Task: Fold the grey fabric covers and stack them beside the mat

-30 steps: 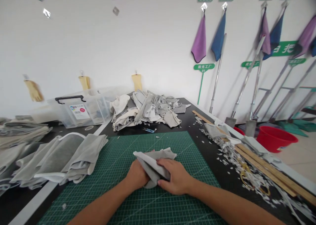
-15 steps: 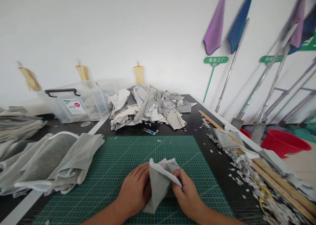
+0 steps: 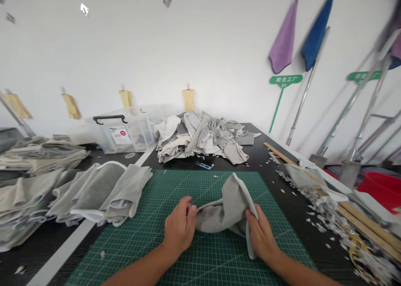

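A soft grey cloth point(image 3: 224, 213) with a pale edge band lies bunched on the green cutting mat point(image 3: 200, 185), stretched between my two hands. My left hand point(image 3: 179, 223) curls around the cloth's left end. My right hand point(image 3: 261, 231) grips the right part near the pale band, and a fold of the cloth stands up above it. Both hands rest low over the mat, and the fingers hide part of the cloth.
Folded grey fabric pieces point(image 3: 100, 192) lie left of the mat, and a rumpled heap of fabric point(image 3: 200, 137) lies behind it. Blue-handled snips point(image 3: 203, 165) sit by the heap. Fabric scraps point(image 3: 326, 206) and wooden strips point(image 3: 369, 223) cover the table's right side. A clear plastic box point(image 3: 125, 133) stands back left.
My hands have moved apart, with the right hand going further right. The cloth has opened from a hanging fold into a wider stretched shape. The view has shifted slightly.
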Motion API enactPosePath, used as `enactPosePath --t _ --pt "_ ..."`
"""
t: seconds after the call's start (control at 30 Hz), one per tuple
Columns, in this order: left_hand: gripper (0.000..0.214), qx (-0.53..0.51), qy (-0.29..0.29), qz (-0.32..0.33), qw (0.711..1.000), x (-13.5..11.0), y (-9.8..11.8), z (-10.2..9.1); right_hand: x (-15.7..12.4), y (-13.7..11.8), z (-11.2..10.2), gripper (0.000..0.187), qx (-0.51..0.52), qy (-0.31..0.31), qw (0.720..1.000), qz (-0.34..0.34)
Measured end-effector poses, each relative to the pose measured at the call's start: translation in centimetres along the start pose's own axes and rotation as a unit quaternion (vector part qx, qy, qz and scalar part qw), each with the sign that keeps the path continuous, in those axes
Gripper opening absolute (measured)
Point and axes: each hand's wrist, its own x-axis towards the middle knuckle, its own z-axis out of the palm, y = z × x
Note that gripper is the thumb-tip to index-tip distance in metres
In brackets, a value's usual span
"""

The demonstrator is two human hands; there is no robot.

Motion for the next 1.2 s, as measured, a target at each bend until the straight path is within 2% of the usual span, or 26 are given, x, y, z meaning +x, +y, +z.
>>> enactPosePath --t 0.13,0.23,0.3,0.4,0.47,0.6,0.67,0.73,0.87,1.03,1.1,1.2 --pt "0.04 -0.059 -0.045 -0.015 0.997 -0.7 0.5 -0.1 0.2 0.1 0.3 0.025 0.024 0.035 0.999 -0.012" --pt "0.058 -0.128 -0.063 -0.013 0.99 -0.9 1.0 0.4 0.2 0.0 0.3 0.028 0.05 0.048 0.997 -0.023" --pt "0.073 -0.201 -0.071 -0.002 0.977 -1.0 1.1 0.7 0.1 0.0 0.2 0.029 0.064 0.062 0.996 -0.023" --pt "0.078 -0.317 -0.081 0.026 0.945 -0.9 1.0 1.2 -0.4 -0.1 -0.2 0.028 0.074 0.076 0.994 -0.008" --pt "0.078 -0.373 -0.062 0.013 0.926 -0.8 1.0 1.4 -0.7 -0.1 -0.3 0.027 0.077 0.082 0.994 0.002" --pt "0.075 -0.46 0.041 -0.11 0.88 -0.5 1.2 1.5 -1.1 -0.3 0.1 0.029 0.108 0.097 0.989 0.022" --pt "0.07 -0.474 0.079 -0.145 0.865 -0.3 1.2 1.3 -1.3 -0.4 0.5 0.032 0.135 0.092 0.986 0.038" --pt "0.065 -0.472 0.09 -0.147 0.865 -0.2 1.2 1.1 -1.5 -0.5 0.8 0.034 0.159 0.063 0.984 0.055" --pt "0.061 -0.436 0.05 -0.145 0.887 -0.6 1.2 1.1 -1.9 -0.8 0.9 0.032 0.146 -0.031 0.987 0.067" --pt "0.061 -0.341 0.02 -0.17 0.924 -0.8 1.5 0.8 -1.7 -1.6 0.0 0.025 0.122 -0.129 0.984 0.004" --pt "0.059 -0.336 0.009 -0.165 0.927 -0.4 1.7 0.1 -1.3 -2.1 -0.6 0.024 0.134 -0.156 0.978 -0.012" --pt "0.055 -0.379 0.017 -0.134 0.915 0.4 2.2 -1.5 -0.8 -3.5 -1.5 0.026 0.158 -0.171 0.972 -0.026"
